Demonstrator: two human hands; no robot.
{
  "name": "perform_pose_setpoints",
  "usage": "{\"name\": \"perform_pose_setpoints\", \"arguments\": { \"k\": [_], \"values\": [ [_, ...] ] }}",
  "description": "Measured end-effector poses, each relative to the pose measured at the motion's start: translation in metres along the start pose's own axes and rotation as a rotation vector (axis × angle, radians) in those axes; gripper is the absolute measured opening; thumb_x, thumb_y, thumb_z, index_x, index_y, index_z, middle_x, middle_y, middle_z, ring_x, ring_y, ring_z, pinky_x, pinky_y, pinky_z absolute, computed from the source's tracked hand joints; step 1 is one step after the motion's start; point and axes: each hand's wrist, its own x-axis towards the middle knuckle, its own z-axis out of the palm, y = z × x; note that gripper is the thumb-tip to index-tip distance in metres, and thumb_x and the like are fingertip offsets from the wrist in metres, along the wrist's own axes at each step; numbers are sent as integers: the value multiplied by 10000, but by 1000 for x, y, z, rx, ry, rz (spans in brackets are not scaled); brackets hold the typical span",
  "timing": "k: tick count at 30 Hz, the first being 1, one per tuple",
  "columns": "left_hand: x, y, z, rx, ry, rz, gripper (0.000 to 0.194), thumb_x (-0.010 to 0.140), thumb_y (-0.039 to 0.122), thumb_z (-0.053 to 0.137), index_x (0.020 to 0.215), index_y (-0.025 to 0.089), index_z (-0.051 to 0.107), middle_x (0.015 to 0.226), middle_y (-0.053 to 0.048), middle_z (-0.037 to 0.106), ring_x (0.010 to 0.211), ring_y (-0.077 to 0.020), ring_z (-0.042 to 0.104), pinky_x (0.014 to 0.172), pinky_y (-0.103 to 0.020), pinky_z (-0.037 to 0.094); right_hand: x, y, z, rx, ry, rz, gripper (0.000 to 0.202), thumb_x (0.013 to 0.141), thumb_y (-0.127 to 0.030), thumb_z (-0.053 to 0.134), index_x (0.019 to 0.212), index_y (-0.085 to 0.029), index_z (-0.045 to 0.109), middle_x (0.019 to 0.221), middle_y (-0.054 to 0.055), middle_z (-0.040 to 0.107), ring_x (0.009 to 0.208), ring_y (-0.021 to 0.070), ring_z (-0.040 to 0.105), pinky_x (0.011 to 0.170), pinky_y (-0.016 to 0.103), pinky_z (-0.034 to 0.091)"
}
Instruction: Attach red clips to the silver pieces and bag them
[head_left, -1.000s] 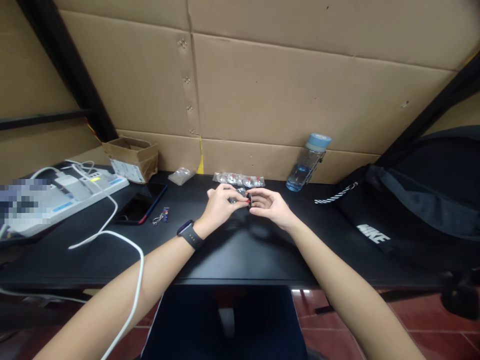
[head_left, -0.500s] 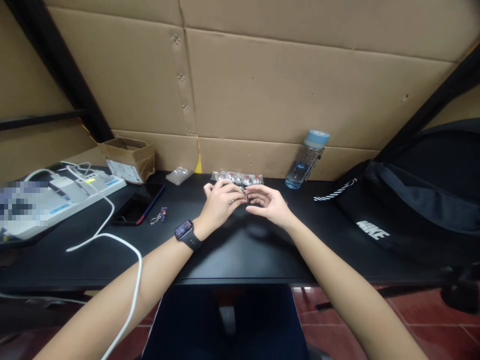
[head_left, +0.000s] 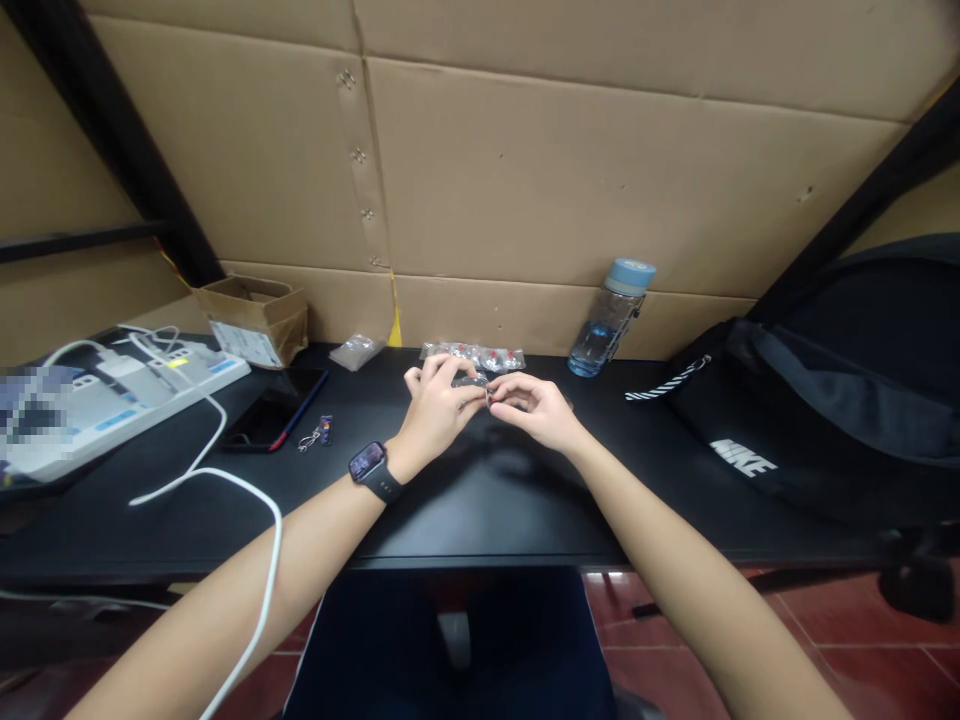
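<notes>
Over the middle of the black table [head_left: 480, 510], my left hand [head_left: 442, 398] and my right hand [head_left: 541, 410] meet at the fingertips. Between them is a small thin metallic ring-like piece [head_left: 488, 397], mostly hidden by the fingers. The left thumb and forefinger pinch it while the other left fingers are raised and curled. My right thumb and fingertips close on its other side. Just behind the hands lie clear plastic packets [head_left: 504, 358] with small silvery and red items inside. A dark watch [head_left: 367, 461] is on the left wrist.
At left are a keychain [head_left: 316, 433], a phone [head_left: 274, 410], an open cardboard box [head_left: 259, 315] and a white power strip [head_left: 127, 405] with cables. A clear packet [head_left: 355, 351] and a water bottle [head_left: 607, 320] stand at the back. A black backpack [head_left: 817, 400] fills the right side.
The right fingers have closed in on the small piece and the two hands' fingertips are nearer together. Some left fingers have lifted. The small piece has shifted slightly left.
</notes>
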Motion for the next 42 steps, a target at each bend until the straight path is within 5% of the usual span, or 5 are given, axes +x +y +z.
{"name": "perform_pose_setpoints", "arguments": {
  "k": [4,18,24,30,42],
  "values": [
    [0,1,-1,12,-9,21,128,908,369,704,836,309,791,1170,-54,657,1211,-299,453,883,-472,264,0,-3,-4,-79,-23,-43,149,882,-349,712,909,-207,749,1150,91,691,1045,226,696,942,400,589],
    [-3,7,0,85,-23,113,185,956,361,639,855,285,773,1170,-72,663,1230,-301,456,895,-488,267,0,-8,-5,-507,13,-75,104,852,-219,679,813,-223,775,1115,59,724,974,210,709,896,355,552],
    [3,8,-9,17,-216,96,92,881,311,689,913,226,703,1083,-76,652,1116,-281,511,874,-436,326,0,-9,-8,-617,-38,-149,65,777,-161,697,738,-206,721,1132,71,683,1004,229,681,926,375,524],
    [4,5,-9,-171,-301,-1,244,906,315,597,1137,271,663,1233,-57,621,1133,-268,503,891,-412,372,-1,-13,-13,-729,-71,-227,67,779,-177,702,730,-222,710,1150,81,659,1070,264,628,957,429,507],
    [0,7,2,-200,-371,-34,170,915,399,642,908,311,786,1221,-34,643,1178,-293,455,914,-463,358,-2,-21,-8,-662,-110,-255,61,787,-185,708,735,-214,696,1156,82,637,1109,261,606,992,425,486]
  ]
}}
